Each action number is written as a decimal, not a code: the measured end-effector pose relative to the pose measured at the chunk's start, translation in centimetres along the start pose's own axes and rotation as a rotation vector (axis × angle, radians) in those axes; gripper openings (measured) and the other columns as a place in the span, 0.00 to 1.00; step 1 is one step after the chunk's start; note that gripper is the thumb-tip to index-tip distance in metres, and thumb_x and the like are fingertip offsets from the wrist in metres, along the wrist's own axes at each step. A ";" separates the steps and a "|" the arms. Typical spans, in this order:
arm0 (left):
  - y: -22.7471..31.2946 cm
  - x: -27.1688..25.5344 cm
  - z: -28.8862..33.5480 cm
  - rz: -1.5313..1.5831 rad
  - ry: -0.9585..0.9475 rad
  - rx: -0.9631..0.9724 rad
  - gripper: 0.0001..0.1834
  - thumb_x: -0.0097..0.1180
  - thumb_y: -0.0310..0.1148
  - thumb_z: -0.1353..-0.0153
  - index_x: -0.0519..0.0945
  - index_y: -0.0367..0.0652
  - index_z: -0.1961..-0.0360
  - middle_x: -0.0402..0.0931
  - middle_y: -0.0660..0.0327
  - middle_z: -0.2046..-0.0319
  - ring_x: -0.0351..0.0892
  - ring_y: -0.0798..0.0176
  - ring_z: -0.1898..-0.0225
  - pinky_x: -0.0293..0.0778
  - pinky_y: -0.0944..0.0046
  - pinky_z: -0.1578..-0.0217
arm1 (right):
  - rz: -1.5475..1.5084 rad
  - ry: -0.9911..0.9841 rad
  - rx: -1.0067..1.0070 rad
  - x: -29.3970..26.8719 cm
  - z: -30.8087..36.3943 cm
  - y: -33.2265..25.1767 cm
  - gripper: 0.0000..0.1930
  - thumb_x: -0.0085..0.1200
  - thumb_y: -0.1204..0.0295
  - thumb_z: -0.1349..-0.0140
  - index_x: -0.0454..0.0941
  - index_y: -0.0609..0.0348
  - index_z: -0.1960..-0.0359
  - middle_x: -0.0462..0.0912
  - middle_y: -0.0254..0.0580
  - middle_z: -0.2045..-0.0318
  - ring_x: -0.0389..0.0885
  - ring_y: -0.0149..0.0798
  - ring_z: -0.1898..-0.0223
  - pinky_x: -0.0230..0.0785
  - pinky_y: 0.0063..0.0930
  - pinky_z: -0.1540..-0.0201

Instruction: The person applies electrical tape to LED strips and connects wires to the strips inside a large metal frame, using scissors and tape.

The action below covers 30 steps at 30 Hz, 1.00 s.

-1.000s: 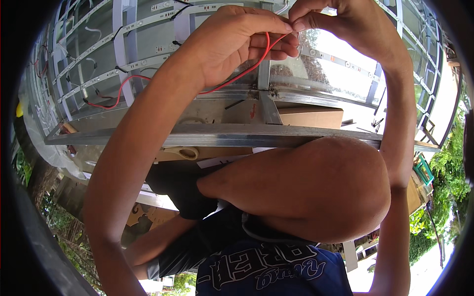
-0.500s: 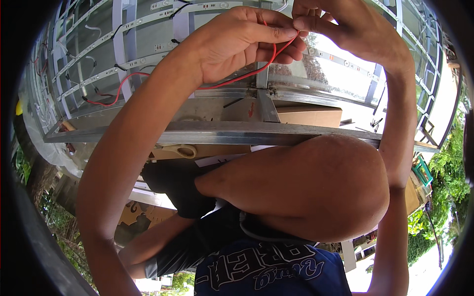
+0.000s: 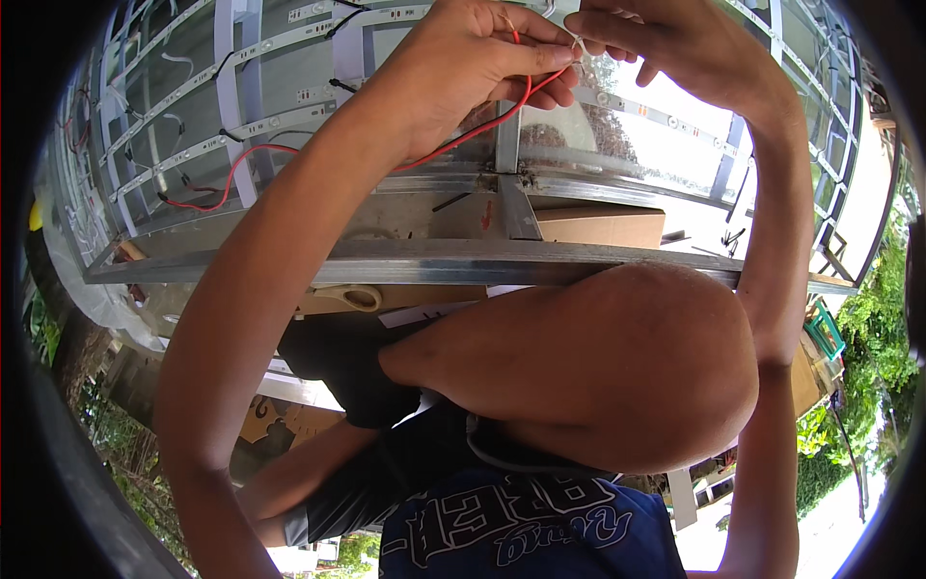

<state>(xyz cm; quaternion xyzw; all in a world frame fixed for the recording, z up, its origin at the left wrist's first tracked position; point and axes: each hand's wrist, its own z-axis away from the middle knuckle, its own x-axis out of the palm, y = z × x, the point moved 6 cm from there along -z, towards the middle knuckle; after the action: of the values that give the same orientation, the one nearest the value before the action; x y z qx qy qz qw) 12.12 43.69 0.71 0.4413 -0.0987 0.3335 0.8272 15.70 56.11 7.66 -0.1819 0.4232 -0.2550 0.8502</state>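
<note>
My left hand (image 3: pixel 487 68) is raised at the top of the view. Its thumb and fingers pinch a red wire (image 3: pixel 497 124), which loops below the fingertips and runs back behind my left wrist. A short orange-red end (image 3: pixel 515 37) pokes up between the fingers. Thin whitish strands (image 3: pixel 579 48) show at the left fingertips. My right hand (image 3: pixel 670 48) hovers just right of them, its fingers loosely bent and apart. Its thumb is close to the strands; whether it touches them is unclear.
A metal frame (image 3: pixel 434 253) crosses in front of my bent knee (image 3: pixel 637 367). Behind it are LED strips (image 3: pixel 260 125) on crossbars with black ties. A cardboard box (image 3: pixel 603 228) lies beyond the frame's near bar, a tape roll (image 3: pixel 355 296) on this side.
My right fingers have come off the wire tip and spread, baring whitish strands. My left hand has shifted slightly left and up with the red wire.
</note>
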 end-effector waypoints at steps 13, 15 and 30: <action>0.3 -1.0 0.6 -0.084 -0.029 0.095 0.14 0.55 0.30 0.37 0.78 0.32 0.53 0.78 0.60 0.67 0.74 0.70 0.66 0.72 0.70 0.59 | -0.120 0.238 -0.354 -0.7 0.0 -1.3 0.08 0.54 0.71 0.37 0.82 0.64 0.67 0.85 0.44 0.72 0.82 0.37 0.72 0.74 0.31 0.67; 0.2 -0.8 0.4 0.048 -0.031 0.073 0.10 0.53 0.26 0.37 0.78 0.31 0.58 0.78 0.57 0.68 0.77 0.68 0.70 0.74 0.71 0.65 | -0.085 0.221 -0.224 -0.7 0.1 -0.9 0.08 0.54 0.71 0.38 0.82 0.64 0.67 0.84 0.45 0.74 0.81 0.37 0.74 0.72 0.31 0.68; 0.4 -1.0 0.1 0.222 0.023 0.068 0.06 0.51 0.24 0.36 0.77 0.32 0.63 0.80 0.52 0.70 0.81 0.61 0.71 0.78 0.67 0.69 | -0.207 0.253 -0.331 -0.8 0.2 -2.5 0.08 0.55 0.72 0.38 0.82 0.65 0.68 0.83 0.44 0.76 0.80 0.35 0.74 0.72 0.30 0.70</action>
<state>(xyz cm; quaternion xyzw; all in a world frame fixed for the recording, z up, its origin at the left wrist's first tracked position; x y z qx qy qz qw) 11.11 43.30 0.63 0.4515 -0.1263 0.4312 0.7709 14.78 54.63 9.62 -0.3280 0.5416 -0.2886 0.7183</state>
